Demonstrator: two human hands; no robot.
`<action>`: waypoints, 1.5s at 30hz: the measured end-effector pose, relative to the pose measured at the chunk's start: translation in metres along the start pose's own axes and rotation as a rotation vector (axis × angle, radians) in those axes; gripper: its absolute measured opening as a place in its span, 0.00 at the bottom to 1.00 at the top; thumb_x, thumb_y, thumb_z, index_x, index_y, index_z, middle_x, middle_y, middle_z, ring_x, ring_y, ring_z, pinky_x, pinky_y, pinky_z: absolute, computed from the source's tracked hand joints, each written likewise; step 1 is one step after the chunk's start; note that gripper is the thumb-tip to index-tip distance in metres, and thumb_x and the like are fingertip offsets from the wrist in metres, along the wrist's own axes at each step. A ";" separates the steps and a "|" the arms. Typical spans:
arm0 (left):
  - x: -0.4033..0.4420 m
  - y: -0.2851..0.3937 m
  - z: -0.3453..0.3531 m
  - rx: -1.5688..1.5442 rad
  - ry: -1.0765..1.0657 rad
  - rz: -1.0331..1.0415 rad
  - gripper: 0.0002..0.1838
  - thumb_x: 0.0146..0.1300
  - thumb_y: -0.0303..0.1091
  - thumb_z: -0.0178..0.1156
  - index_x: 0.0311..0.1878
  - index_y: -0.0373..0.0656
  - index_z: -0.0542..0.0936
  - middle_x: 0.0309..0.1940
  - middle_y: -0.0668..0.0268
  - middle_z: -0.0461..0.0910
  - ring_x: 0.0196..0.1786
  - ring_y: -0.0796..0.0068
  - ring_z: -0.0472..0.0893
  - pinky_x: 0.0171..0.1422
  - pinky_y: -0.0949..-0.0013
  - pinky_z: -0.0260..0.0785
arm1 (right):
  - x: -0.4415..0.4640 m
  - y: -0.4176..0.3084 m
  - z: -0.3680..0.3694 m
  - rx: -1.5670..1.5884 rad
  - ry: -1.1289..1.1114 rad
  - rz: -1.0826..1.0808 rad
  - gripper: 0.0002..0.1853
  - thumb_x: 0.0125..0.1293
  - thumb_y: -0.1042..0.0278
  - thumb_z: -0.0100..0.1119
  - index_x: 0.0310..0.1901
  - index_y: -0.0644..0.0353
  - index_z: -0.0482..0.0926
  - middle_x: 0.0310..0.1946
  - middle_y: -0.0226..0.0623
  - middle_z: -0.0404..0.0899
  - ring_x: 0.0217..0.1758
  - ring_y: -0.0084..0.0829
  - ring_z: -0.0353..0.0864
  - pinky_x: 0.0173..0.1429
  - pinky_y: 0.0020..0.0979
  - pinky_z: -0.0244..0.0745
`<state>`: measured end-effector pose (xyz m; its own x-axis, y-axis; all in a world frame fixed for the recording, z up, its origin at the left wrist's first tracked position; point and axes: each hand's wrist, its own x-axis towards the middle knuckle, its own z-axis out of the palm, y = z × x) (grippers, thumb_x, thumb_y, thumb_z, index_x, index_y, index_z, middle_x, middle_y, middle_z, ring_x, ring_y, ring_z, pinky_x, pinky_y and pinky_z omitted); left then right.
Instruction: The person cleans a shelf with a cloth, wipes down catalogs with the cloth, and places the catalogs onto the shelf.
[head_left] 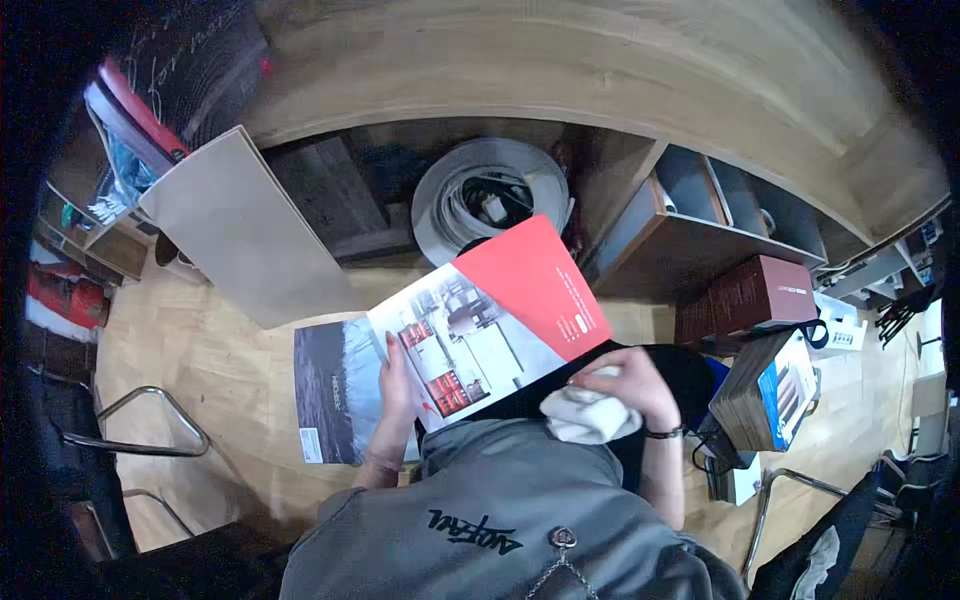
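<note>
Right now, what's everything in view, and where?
Brochure: one, red and white, centre.
Magazine: one, grey and pale blue, behind brochure.
Cloth: one, white, right of brochure.
Desk: one, pale wood, ahead.
Cable coil: one, whitish, under desk.
Panel: one, beige, left.
Shelf unit: one, brown, right.
Box: one, dark red, right.
Bundle: one, brown and blue, right.
Chair frames: several, silver, both sides.
Sweatshirt: one, grey, worn.
Left hand: one, bare, on brochure.
Right hand: one, bare, on cloth.
</note>
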<state>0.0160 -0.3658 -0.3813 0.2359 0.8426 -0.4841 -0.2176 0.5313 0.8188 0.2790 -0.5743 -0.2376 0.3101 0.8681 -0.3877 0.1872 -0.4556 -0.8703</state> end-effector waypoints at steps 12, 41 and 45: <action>-0.026 0.026 0.025 0.108 0.053 0.258 0.32 0.67 0.54 0.50 0.54 0.28 0.70 0.50 0.57 0.75 0.51 0.73 0.74 0.57 0.71 0.64 | 0.072 0.007 0.063 -0.224 0.849 -0.475 0.27 0.61 0.64 0.58 0.61 0.64 0.67 0.65 0.47 0.60 0.69 0.41 0.58 0.70 0.38 0.54; -0.052 0.025 0.032 -0.054 -0.004 0.196 0.48 0.62 0.73 0.23 0.64 0.35 0.60 0.61 0.57 0.65 0.62 0.64 0.64 0.70 0.65 0.49 | 0.150 -0.046 0.101 -0.397 0.466 -0.755 0.28 0.57 0.68 0.58 0.61 0.64 0.67 0.63 0.52 0.64 0.67 0.47 0.62 0.69 0.43 0.57; -0.064 0.034 0.049 -0.046 0.029 0.252 0.45 0.64 0.69 0.16 0.57 0.34 0.62 0.55 0.57 0.68 0.57 0.66 0.65 0.69 0.65 0.48 | 0.124 -0.069 0.133 -0.294 0.628 -0.712 0.26 0.58 0.69 0.56 0.59 0.64 0.69 0.62 0.51 0.65 0.67 0.46 0.63 0.70 0.43 0.56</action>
<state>0.0397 -0.4059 -0.3073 0.1419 0.9507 -0.2757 -0.3090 0.3072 0.9001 0.1806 -0.4091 -0.2664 0.4569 0.7347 0.5014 0.7190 0.0267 -0.6944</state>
